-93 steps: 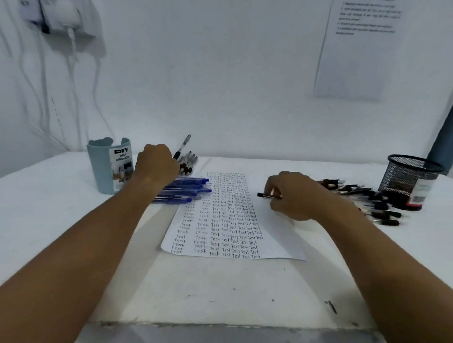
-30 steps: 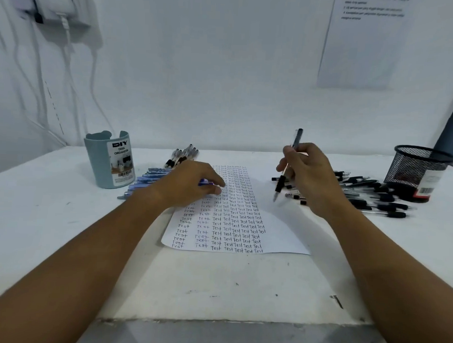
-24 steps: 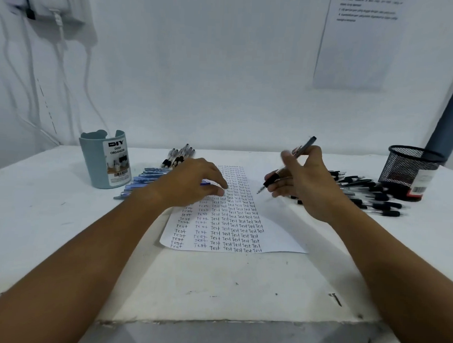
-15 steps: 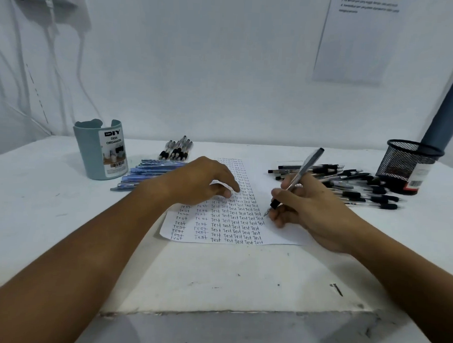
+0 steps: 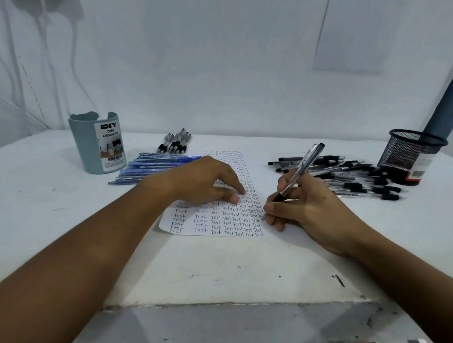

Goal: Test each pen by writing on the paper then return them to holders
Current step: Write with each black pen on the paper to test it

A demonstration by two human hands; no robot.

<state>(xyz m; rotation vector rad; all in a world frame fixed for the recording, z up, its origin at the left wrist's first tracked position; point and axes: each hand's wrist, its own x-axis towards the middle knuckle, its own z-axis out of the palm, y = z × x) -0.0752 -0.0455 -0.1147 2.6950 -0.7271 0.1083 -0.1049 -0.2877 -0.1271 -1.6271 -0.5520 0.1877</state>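
Note:
A white paper (image 5: pixel 228 222) covered in rows of the word "Test" lies in the middle of the table. My right hand (image 5: pixel 303 210) grips a clear black-tipped pen (image 5: pixel 301 171), its tip touching the paper's right side. My left hand (image 5: pixel 207 182) rests flat on the paper, fingers spread, holding nothing. Blue pens (image 5: pixel 153 166) lie in a row left of the paper, and a small group of black pens (image 5: pixel 175 144) lies behind them. A heap of black pens (image 5: pixel 348 175) lies to the right.
A grey-blue desk organizer cup (image 5: pixel 98 143) stands at the left. A black mesh holder (image 5: pixel 411 156) stands at the far right beside a blue pole (image 5: pixel 448 102). The white table's front edge (image 5: pixel 228 307) is near me. A wall rises close behind.
My right hand lifted a black pen from the right heap, turned it tip down and lowered it onto the paper. My left hand moved from the black pens onto the paper.

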